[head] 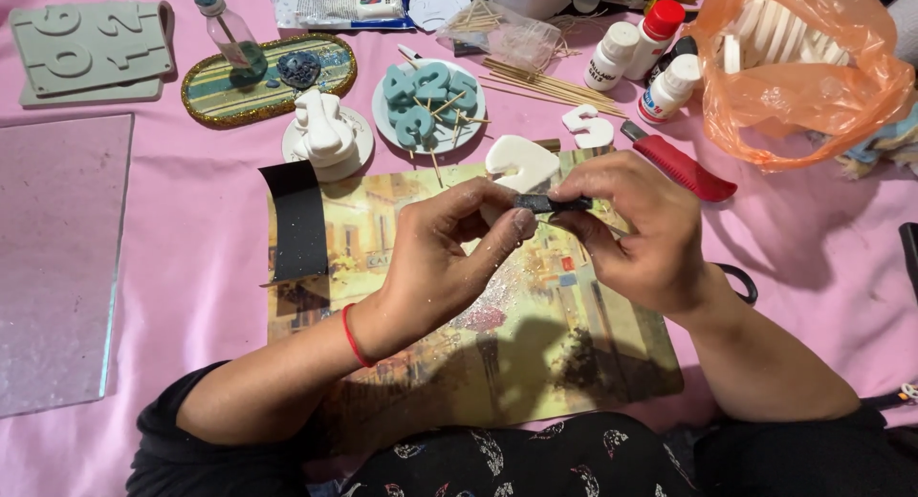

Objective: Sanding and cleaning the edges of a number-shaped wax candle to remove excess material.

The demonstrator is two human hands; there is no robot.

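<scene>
Both hands meet over a picture placemat (535, 354). My left hand (449, 258) and my right hand (631, 229) pinch the two ends of a small dark strip (553, 204), likely sandpaper, held level between the fingertips. Behind it, partly hidden by my fingers, is a white plaster number piece (521, 162); which hand holds it I cannot tell. A curled black sandpaper sheet (296, 220) lies on the placemat's left edge. A red thread circles my left wrist.
On the pink cloth: a red-handled cutter (681, 167), a white plate of teal numbers (430, 100) with sticks, a white figure on a saucer (325, 134), small paint bottles (650, 62), an orange bag (803, 67), a grey number mould (91, 53), a glass sheet (57, 258), an oval tray (268, 76).
</scene>
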